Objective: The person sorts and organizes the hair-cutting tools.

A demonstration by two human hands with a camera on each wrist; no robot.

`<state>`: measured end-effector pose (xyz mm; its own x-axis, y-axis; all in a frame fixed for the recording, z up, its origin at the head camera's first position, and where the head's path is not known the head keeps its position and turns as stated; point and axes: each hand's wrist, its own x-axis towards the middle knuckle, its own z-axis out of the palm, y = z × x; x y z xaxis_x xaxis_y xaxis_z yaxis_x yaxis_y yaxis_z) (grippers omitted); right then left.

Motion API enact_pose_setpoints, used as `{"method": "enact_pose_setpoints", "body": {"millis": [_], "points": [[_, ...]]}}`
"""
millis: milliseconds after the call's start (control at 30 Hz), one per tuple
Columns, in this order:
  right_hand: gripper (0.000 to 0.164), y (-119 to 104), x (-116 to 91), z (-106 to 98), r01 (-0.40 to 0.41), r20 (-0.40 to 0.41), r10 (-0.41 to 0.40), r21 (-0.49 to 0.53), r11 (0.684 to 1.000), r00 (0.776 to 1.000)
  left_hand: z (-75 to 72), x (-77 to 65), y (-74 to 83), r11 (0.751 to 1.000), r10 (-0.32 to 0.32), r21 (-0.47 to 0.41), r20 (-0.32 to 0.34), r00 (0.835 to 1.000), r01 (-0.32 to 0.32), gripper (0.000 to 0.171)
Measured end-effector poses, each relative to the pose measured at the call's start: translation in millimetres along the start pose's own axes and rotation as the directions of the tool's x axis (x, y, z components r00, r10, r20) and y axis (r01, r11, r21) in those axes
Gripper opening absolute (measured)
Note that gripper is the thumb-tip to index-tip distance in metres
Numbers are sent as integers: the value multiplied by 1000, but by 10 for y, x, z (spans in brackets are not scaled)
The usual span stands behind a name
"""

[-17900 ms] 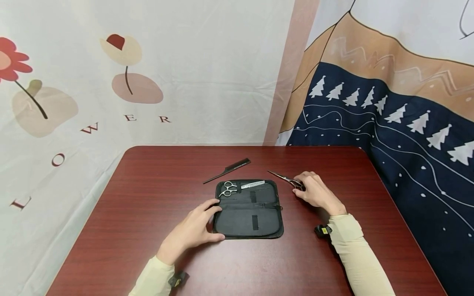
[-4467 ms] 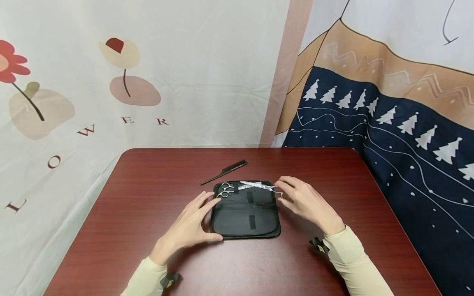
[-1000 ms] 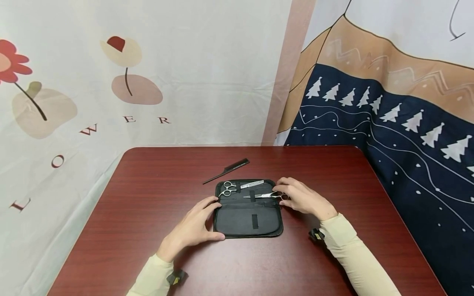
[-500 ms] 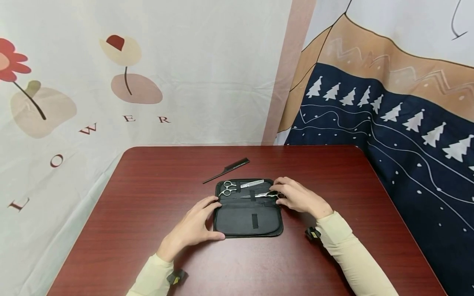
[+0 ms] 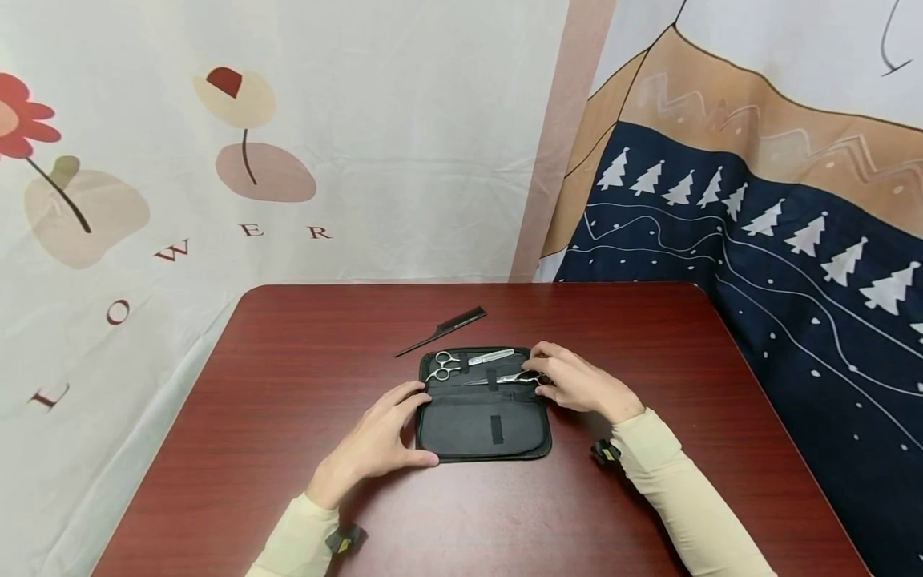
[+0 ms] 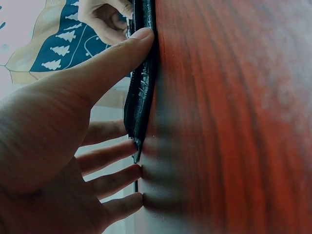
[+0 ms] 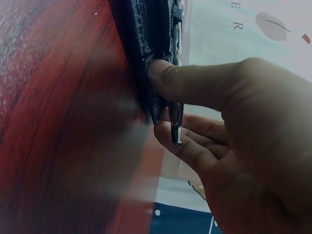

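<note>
A black zip case (image 5: 461,437) lies unfolded on the table. My left hand (image 5: 375,437) rests at its left side, fingertips at the left edge and thumb at the front corner. In the left wrist view those fingers are spread along the case edge (image 6: 140,92). My right hand (image 5: 580,378) pinches the handle end of a pair of scissors (image 5: 510,378) at the case's right edge. Its blades point left and pass under a small elastic loop (image 5: 493,380). The right wrist view shows the scissors' handle (image 7: 176,124) between thumb and fingers. Silver thinning scissors (image 5: 490,357) sit in the upper loop, finger rings leftward.
A black tail comb (image 5: 461,320) lies behind the case on the reddish-brown table (image 5: 303,353). Another elastic loop (image 5: 496,430) is on the case's front half. Printed cloths (image 5: 404,160) hang behind the table and at its right.
Over the last second my right hand has slid the scissors left, deeper through the loop. Earlier they were right of the case, then over its back edge. The left hand stays at the case.
</note>
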<state>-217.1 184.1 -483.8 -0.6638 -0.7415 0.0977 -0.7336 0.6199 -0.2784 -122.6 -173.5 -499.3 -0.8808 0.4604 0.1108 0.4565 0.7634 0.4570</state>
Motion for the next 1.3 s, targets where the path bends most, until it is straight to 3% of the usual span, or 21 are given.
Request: {"method": "enact_pose_setpoints", "body": {"millis": [667,1300], "points": [[37,29,-12,-44,-38,36,36,56,998,999,-27,-2,22,1000,-6,-5,4,1000,6,95],[32,23,10,89,46,-57,-45,8,999,997,-10,-6,3,1000,14,1,-13,1000,-14,95]]}}
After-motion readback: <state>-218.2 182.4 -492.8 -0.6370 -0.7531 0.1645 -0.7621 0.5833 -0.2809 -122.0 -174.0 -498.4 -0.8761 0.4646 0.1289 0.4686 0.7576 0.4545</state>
